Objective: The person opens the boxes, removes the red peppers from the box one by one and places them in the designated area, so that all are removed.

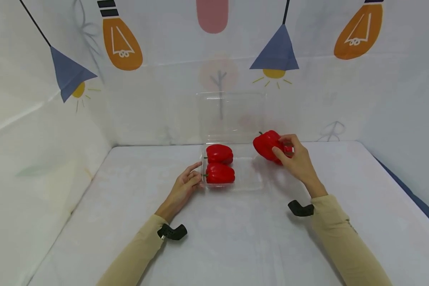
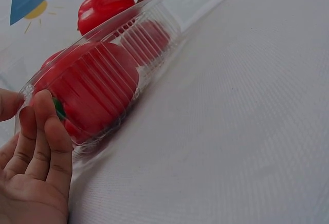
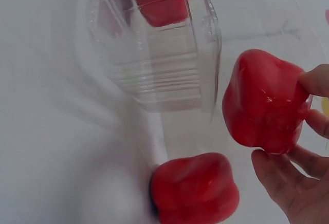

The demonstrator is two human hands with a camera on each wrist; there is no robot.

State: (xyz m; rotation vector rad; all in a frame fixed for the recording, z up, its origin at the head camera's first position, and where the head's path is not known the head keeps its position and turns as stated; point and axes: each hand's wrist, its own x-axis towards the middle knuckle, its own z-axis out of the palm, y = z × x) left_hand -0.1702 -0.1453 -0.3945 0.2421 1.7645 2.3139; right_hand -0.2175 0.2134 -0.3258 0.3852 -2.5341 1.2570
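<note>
A clear plastic box [image 1: 248, 183] stands on the table with its lid [image 1: 232, 94] raised at the back. Two red bell peppers lie in its left half, one pepper [image 1: 219, 154] behind the other pepper [image 1: 220, 173], stems to the left. My left hand [image 1: 184, 186] rests its fingertips against the box's left wall, fingers fairly straight. Near the box's right back corner, my right hand [image 1: 298, 159] holds another red bell pepper [image 3: 264, 100] between thumb and fingers, stem to the left. Below it, right of the box, sits a further pepper [image 3: 195, 189], mostly hidden in the head view.
A white cloth covers the table [image 1: 236, 238]. A printed curtain [image 1: 157, 99] with lamps and bulbs hangs behind it, close to the raised lid. Black curved wrist mounts [image 1: 172, 232] sit on both sleeves.
</note>
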